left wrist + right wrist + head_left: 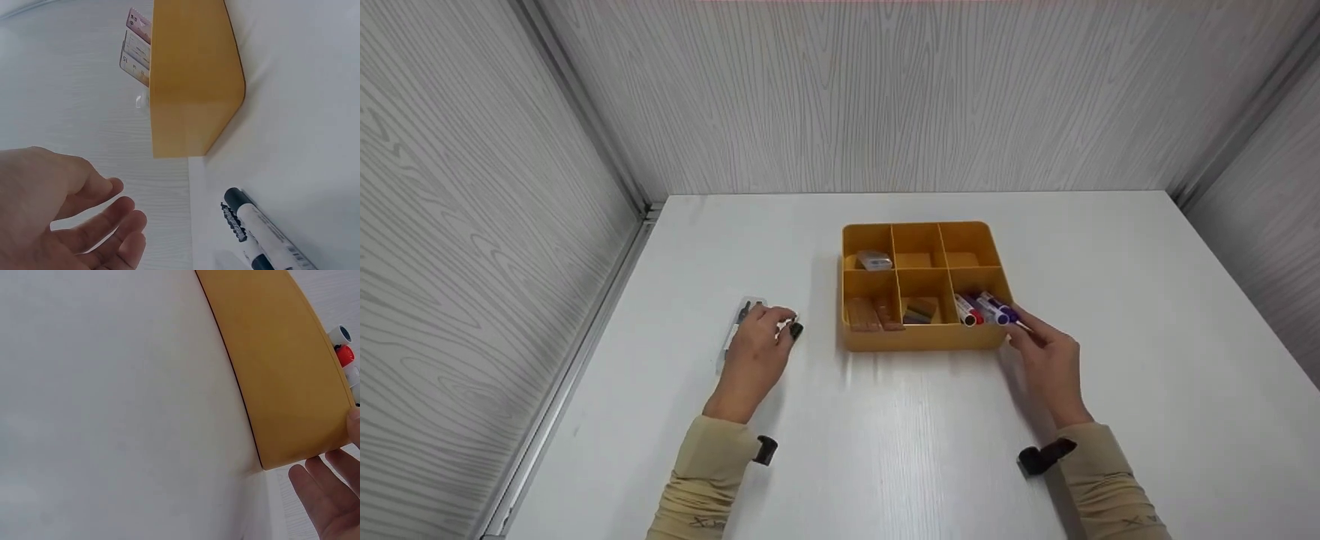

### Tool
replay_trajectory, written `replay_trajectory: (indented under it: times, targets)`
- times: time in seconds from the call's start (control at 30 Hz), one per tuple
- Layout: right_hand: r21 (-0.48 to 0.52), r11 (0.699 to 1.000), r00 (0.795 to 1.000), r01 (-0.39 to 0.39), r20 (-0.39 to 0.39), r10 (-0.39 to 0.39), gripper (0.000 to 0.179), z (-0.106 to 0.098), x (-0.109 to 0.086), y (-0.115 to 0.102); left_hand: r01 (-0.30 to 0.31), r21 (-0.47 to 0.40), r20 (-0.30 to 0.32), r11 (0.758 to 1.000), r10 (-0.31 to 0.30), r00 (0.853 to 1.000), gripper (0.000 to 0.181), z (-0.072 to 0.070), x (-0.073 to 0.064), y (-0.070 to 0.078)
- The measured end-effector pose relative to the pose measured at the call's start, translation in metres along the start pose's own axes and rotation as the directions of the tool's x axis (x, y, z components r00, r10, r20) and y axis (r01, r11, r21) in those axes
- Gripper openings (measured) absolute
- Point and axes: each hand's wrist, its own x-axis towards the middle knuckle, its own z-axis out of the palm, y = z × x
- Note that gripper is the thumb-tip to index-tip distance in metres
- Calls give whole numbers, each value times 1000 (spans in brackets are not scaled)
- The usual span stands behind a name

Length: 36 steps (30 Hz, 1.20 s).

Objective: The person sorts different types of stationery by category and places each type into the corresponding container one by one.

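A yellow organizer box (926, 340) with six compartments stands on the table. My right hand (1046, 360) is at its front right corner; in the right wrist view the thumb lies at the front wall's upper edge and the fingers (326, 484) at the side wall, gripping the corner. Several markers (986, 309) with red and purple parts lean in the front right compartment. Above a clear case (733, 328) hovers my left hand (754, 356), its fingers loosely curved and nothing between them. Black-and-white markers (264, 233) lie below it, apart from the fingers in the left wrist view.
The box also holds a small clear-and-white item (874, 260) at back left, brownish transparent pieces (870, 315) at front left and flat dark pieces (919, 311) in the front middle. Pale wood-grain panels (870, 97) enclose the white table (885, 435) at the back and sides.
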Motion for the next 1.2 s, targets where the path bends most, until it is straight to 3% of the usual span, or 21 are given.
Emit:
replay_trajectory:
  times: [0.13,0.23,0.43,0.73,0.97,1.2]
  targets:
    - [11,1000,1000,-5,5,5,46,-1,1,-1,57,28,11,998,-57,998,22,2,-9,-11]
    - [7,1000,1000,-10,6,10,46,-1,1,-1,67,71,-2,995,-67,998,20,5,-15,-18]
    - [-24,1000,1000,6,-4,-6,45,-2,0,-1,47,150,-38,988,-42,998,20,17,-25,-27]
    - [-30,999,1000,20,-12,-21,44,0,1,-1,68,261,-62,963,-54,997,22,31,-35,-35]
    - [-12,1000,1000,15,-8,-15,45,0,0,-1,38,306,-102,951,-7,995,20,37,-37,-35]
    - [-16,1000,1000,-17,17,17,47,-1,0,-1,28,291,-91,956,-1,996,19,41,-38,-34]
